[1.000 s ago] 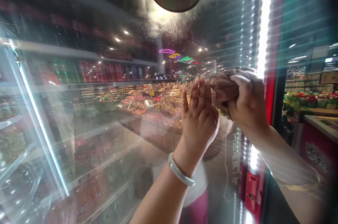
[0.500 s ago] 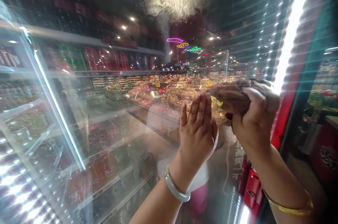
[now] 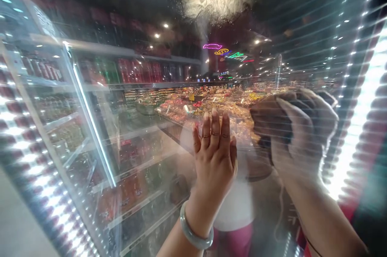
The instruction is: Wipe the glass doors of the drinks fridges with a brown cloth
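Observation:
My left hand (image 3: 215, 152) lies flat against a large glass pane (image 3: 145, 128), with its fingers stretched upward and slightly apart. It holds nothing, and a pale bangle (image 3: 195, 230) circles its wrist. To the right, my right hand (image 3: 298, 136) is curled round a bunched brown cloth (image 3: 269, 118) against the glass. Motion and reflections blur this hand and the cloth, so their edges are hard to make out. A faint reflection of a person in a white top (image 3: 236, 204) and pink bottoms shows in the pane between my arms.
Bright LED strips (image 3: 359, 120) run along the right edge, and another lit strip (image 3: 45, 192) crosses the lower left. Behind the glass are shelves (image 3: 142, 196) with bottles or cans. Reflected produce displays (image 3: 205, 105) and neon signs (image 3: 222, 51) show in the middle.
My left hand has shifted left and slightly down on the glass. My right hand with the cloth has moved a little right in view. The view has turned left, bringing more of the left strip in.

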A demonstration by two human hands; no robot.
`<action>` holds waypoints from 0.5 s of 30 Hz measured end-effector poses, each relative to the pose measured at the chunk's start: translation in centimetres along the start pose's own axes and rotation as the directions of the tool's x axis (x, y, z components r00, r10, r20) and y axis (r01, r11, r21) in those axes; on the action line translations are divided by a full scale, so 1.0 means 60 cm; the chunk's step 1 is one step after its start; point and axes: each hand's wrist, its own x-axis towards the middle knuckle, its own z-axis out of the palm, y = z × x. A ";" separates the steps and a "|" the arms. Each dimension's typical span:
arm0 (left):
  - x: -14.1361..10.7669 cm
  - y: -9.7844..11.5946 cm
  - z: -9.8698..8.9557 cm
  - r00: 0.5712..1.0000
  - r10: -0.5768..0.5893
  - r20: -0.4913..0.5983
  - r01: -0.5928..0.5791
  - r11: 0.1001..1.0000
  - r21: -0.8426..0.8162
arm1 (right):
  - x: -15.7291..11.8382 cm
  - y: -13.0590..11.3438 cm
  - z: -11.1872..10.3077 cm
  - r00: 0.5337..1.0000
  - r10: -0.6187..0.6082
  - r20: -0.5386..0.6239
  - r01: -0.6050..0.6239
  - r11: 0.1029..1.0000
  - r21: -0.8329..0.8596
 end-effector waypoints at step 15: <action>-0.043 -0.079 -0.044 0.997 -0.013 0.078 0.014 1.000 -0.012 | -0.030 -0.078 0.036 0.999 0.020 -0.051 -0.023 0.998 -0.066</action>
